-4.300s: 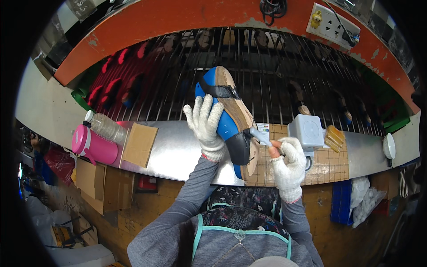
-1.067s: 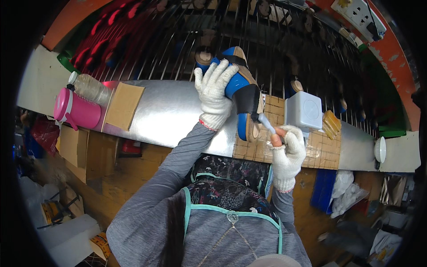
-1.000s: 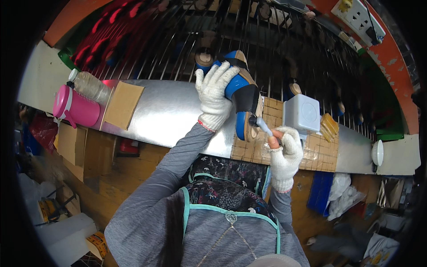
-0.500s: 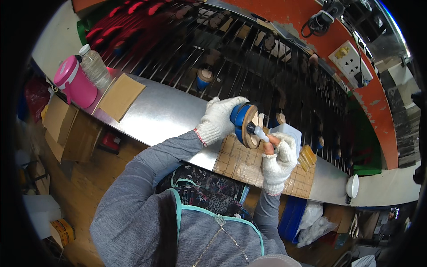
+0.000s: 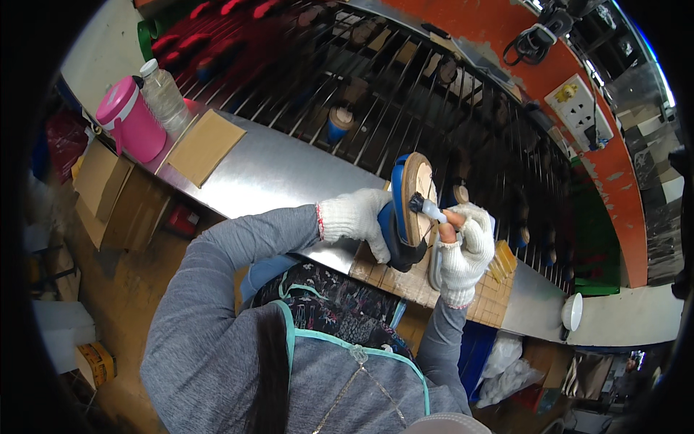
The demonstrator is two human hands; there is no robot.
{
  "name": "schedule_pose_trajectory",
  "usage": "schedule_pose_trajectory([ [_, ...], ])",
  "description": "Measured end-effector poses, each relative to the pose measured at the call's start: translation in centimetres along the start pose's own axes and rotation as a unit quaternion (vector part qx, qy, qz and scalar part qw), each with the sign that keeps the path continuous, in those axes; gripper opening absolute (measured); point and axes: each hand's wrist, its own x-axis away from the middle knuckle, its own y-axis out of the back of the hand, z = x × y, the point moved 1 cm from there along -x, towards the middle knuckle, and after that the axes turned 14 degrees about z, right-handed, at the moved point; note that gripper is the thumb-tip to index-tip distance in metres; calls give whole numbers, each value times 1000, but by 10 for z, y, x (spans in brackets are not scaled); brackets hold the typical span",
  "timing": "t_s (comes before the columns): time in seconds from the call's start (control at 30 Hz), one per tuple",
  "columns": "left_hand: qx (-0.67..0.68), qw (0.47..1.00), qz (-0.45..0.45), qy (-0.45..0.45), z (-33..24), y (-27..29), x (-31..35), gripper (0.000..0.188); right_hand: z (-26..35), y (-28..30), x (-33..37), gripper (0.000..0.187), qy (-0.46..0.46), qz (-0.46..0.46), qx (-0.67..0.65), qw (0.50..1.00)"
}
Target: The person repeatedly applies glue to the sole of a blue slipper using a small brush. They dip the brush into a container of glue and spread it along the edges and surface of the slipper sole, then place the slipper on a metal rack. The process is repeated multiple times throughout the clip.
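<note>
My left hand (image 5: 354, 219), in a white knit glove, grips a blue shoe (image 5: 397, 206) from its left side. The shoe is tilted upright, with its pale underside and brown rim facing right. In my right hand (image 5: 466, 260), gloved with bare fingertips showing, is a small brush (image 5: 432, 210) with a whitish handle and dark bristles. The bristles touch or nearly touch the shoe's underside. Below the hands lies a grid-lined brown board (image 5: 489, 302). On its right part sits a yellowish translucent block (image 5: 502, 262). A white container behind my right hand is mostly hidden.
Beyond the metal ledge (image 5: 278, 163) runs a rack of metal rods (image 5: 376, 134) carrying several shoes, with red glowing light at far left. A pink jug (image 5: 134, 119), a clear bottle (image 5: 165, 98) and cardboard (image 5: 207, 148) stand left. A white bowl (image 5: 572, 312) is at right.
The shoe has turned more upright, its underside showing longer. My left hand has shifted from its upper side to lower down. The brush stays against or near the underside. The whole view has shifted slightly.
</note>
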Motion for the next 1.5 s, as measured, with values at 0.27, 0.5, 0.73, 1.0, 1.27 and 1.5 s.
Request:
schedule_pose_trajectory([
  [0.27,142,982,112,48,-20,-23,17,78,-11,-6,32,18,-63,7,-34,997],
  [0.5,245,953,146,97,-9,-30,12,73,-15,6,47,21,-73,34,-5,997],
  [0.73,240,946,200,87,0,-32,3,77,-29,25,31,19,-53,115,-70,989],
  [1.0,205,954,209,59,4,-30,-4,78,-34,25,103,17,-198,52,-55,977],
  [1.27,541,792,112,-260,60,-7,1,75,-38,45,193,10,-452,50,298,839],
  [1.5,330,911,32,-245,78,-16,11,96,-45,41,184,9,-386,100,403,824],
])
